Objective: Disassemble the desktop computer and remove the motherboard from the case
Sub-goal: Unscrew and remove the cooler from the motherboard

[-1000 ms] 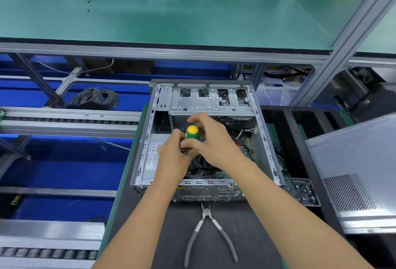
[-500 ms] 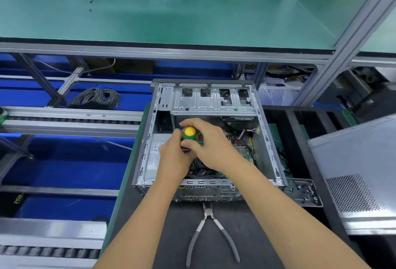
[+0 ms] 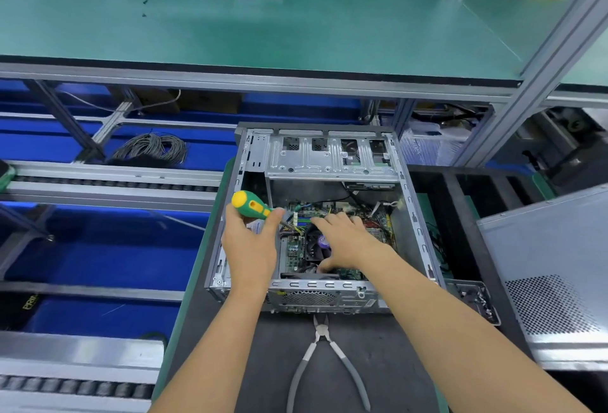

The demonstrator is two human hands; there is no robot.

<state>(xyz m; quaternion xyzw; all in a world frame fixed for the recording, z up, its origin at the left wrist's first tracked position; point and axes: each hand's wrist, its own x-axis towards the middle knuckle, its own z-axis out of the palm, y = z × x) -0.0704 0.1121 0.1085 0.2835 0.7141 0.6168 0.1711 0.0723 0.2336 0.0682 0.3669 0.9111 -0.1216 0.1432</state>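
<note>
An open grey computer case (image 3: 414,215) lies on its side on the dark mat. The green motherboard (image 3: 378,218) sits on its floor, with a black fan (image 3: 317,246) and coloured cables on it. My left hand (image 3: 251,248) is over the case's left edge and grips a green and yellow screwdriver (image 3: 250,205), tilted with its handle up-left. My right hand (image 3: 343,241) reaches into the case with fingers spread, resting on the fan and board; nothing shows in its grasp.
Grey-handled pliers (image 3: 324,356) lie on the mat in front of the case. A perforated metal side panel (image 3: 552,268) rests at the right, a small metal bracket (image 3: 477,301) beside the case. A green shelf (image 3: 263,31) overhangs; roller conveyors and coiled cable (image 3: 151,149) lie to the left.
Both hands held the upright screwdriver over the case. Now my right hand has let go and reached onto the board, and my left hand has carried the screwdriver to the left, tilted.
</note>
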